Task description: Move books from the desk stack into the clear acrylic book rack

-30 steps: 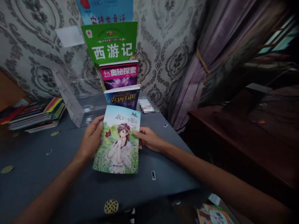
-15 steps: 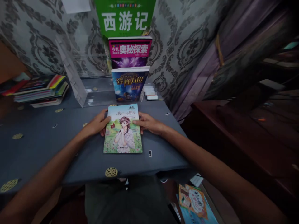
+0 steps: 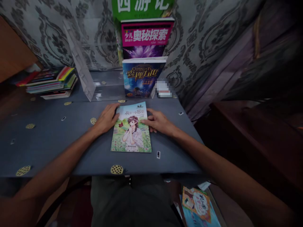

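Lying face up, and apparently flat, on a blue-gray pineapple-print tablecloth [image 3: 78, 112], the paperback 我有一个愿望 [image 3: 131, 134] rests with its title at twelve o'clock, presumably turned so its reader sees it upright. At ten o'clock the left hand [image 3: 106, 119] lays its thumb at the book's edge; between two and three, the right hand [image 3: 161, 122] sets its thumb over the opposite margin. The contact looks light, seemingly to keep the book square; whether any fingers pinch from beneath cannot be told.

Just beyond, at twelve, the blue 查理九世 book [image 3: 139, 75] stands propped in a clear plastic rack [image 3: 81, 67]. Above it rise the magenta-and-purple 奥秘探索 book [image 3: 146, 35] and the green 西游记 book [image 3: 143, 10], cut off by the frame, the tiers apparently arranged to leave every title showing. A pixelated white item [image 3: 163, 90] lies between one and two. At ten, farther off, sits a pile of books [image 3: 53, 82], probably stacked flat to save space; at five, below the table's edge, an orange-and-blue book [image 3: 196, 205].
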### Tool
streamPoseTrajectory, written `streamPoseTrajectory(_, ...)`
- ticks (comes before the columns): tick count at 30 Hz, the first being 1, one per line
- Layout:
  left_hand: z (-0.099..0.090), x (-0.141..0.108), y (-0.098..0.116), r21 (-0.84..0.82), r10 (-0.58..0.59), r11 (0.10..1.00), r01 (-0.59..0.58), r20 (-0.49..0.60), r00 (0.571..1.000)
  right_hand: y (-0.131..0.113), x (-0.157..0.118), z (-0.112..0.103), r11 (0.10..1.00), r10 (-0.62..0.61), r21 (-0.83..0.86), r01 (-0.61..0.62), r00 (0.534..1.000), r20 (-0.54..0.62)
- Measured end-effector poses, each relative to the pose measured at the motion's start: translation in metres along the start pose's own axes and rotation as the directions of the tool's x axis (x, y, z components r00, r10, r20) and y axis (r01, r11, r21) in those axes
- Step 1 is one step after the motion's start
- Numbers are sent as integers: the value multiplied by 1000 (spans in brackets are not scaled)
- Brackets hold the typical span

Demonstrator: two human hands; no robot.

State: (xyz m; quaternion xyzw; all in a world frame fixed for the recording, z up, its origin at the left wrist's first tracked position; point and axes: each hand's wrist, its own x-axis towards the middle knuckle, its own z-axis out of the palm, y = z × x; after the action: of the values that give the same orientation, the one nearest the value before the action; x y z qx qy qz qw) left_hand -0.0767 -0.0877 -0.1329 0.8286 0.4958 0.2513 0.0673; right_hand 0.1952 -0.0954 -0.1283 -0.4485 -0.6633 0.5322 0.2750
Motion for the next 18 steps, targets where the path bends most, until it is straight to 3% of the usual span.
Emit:
streamPoseTrajectory(3, 5, 1, -5, -7, 24, 1000, -23, 52, 998, 0, -2, -1, 994, -8, -106, 0, 997, -76)
streamPoseTrajectory(5, 5, 0, -7, -2, 22, 1000, -22, 56, 998, 0, -4, -3, 965, -65, -263, 22, 986, -156)
streamPoseTrajectory(9, 5, -1, -7, -14, 10, 1000, -9, 65, 998, -6, -4, 4, 716, -238, -698, -6, 938, -252)
streamPoseTrajectory(11, 5, -1, -6, -35, 8, 999, -6, 59, 998, -15, 1, 17, 604, -333, -794, 70, 927, -171)
streamPoseTrajectory(14, 5, -1, -8, -92, 17, 996, -13, 38, 999, -28, 19, 46, 505, -446, -797, 332, 891, 89)
streamPoseTrajectory(16, 5, -1, -10, -132, 24, 991, -19, 34, 999, -31, 34, 63, 480, -449, -761, 436, 868, 215)
streamPoseTrajectory(18, 4, -1, -11, -154, 24, 988, -18, 42, 999, -28, 48, 73, 480, -441, -746, 462, 862, 250)
